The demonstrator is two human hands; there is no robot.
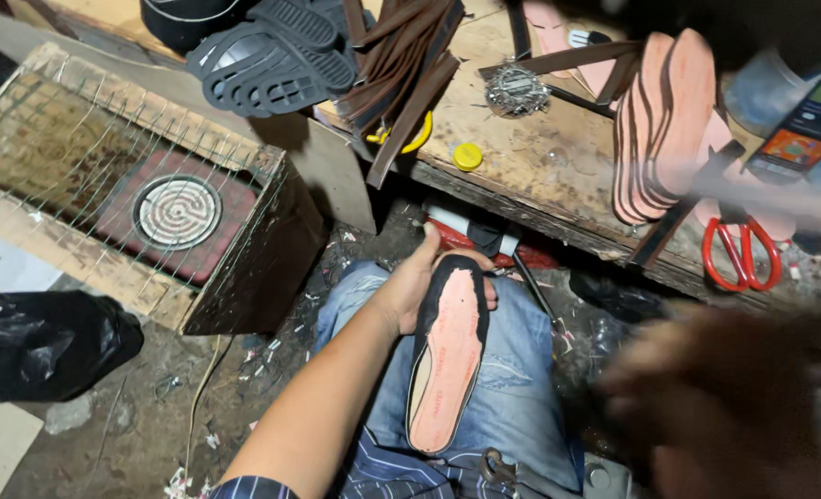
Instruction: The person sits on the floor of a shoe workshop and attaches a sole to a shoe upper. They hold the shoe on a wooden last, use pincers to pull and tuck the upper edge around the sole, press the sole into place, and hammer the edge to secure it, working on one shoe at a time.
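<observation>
The left hand (417,282) grips the upper end of a shoe sole (447,356), fingers curled round its black edge, thumb on the far side; the sole lies lengthwise on the person's jeans-clad lap. The right hand (716,397) is a blur at the lower right, so its fingers cannot be told. Just ahead runs the worn wooden bench edge (540,199), crowded with stacked pink insoles (660,125) and red scissors (741,254); a wire-covered wooden box (235,277) stands left, on littered floor
</observation>
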